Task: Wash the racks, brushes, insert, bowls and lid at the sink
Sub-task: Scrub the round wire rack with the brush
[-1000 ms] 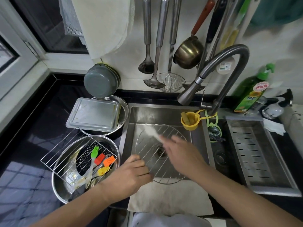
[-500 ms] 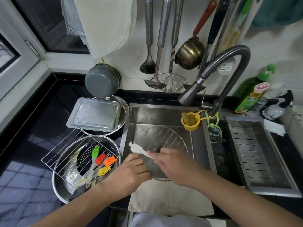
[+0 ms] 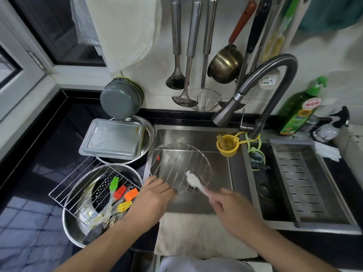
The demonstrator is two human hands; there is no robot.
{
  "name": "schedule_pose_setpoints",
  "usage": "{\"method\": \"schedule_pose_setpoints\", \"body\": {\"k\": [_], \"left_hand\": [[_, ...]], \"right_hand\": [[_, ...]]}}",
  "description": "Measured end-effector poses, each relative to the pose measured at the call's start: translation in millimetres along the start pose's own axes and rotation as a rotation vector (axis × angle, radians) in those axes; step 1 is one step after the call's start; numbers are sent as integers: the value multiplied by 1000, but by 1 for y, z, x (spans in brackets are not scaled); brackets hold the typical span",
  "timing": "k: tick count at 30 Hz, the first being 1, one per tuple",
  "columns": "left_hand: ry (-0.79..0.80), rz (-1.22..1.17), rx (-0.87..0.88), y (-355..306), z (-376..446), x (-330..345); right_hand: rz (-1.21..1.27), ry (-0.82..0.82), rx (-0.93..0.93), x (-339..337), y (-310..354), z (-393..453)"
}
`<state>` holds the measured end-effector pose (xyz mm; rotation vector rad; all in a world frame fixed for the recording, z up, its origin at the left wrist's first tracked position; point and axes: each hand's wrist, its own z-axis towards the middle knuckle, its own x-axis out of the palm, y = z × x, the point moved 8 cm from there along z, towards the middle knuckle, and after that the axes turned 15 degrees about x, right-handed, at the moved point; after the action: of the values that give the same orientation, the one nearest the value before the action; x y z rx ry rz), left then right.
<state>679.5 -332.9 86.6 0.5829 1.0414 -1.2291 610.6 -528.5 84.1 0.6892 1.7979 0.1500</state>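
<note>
A round wire rack [image 3: 176, 161] lies in the steel sink [image 3: 196, 134]. My left hand [image 3: 155, 199] grips the rack's near edge. My right hand [image 3: 233, 211] holds a white scrubbing brush [image 3: 193, 181], whose head lies on the rack's wires over the drain. On the counter to the left, a steel bowl [image 3: 74, 232] holds a rectangular wire rack [image 3: 78, 185], a perforated black insert [image 3: 104, 191] and several coloured silicone brushes [image 3: 121, 193]. Behind it, a rectangular metal lid [image 3: 112, 142] lies on another steel bowl [image 3: 149, 134].
A grey pan [image 3: 119, 99] leans on the wall. The tap [image 3: 255, 91] arches over the sink beside a yellow cup [image 3: 227, 146]. A drain tray [image 3: 302, 179] fills the right basin. A dish soap bottle [image 3: 300, 110] stands behind it. A cloth [image 3: 196, 232] lies over the sink's front edge.
The brush swept from the rack's far side toward me and then back out to the drain. My left hand kept its hold on the rack's near edge.
</note>
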Motion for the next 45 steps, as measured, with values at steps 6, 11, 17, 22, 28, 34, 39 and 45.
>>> {"method": "schedule_pose_setpoints", "body": {"k": [6, 11, 17, 22, 28, 34, 39, 45], "left_hand": [[-103, 7, -130, 15, 1, -7], [-121, -73, -240, 19, 1, -1], [-240, -515, -771, 37, -4, 7], [-238, -741, -980, 29, 4, 17], [-253, -893, -979, 17, 17, 15], [-287, -1024, -995, 17, 25, 16], [-330, -1011, -1078, 26, 14, 13], [-515, -1395, -1427, 26, -11, 34]], "right_hand": [[49, -76, 127, -11, -29, 16], [84, 38, -103, 1, 18, -21], [160, -161, 92, -20, -21, 9], [167, -207, -27, -24, 7, 3], [10, -55, -192, -8, 29, -4], [114, -89, -147, -9, 31, 3], [205, -266, 65, -37, -4, 30], [310, -197, 21, -28, 15, 13]]}}
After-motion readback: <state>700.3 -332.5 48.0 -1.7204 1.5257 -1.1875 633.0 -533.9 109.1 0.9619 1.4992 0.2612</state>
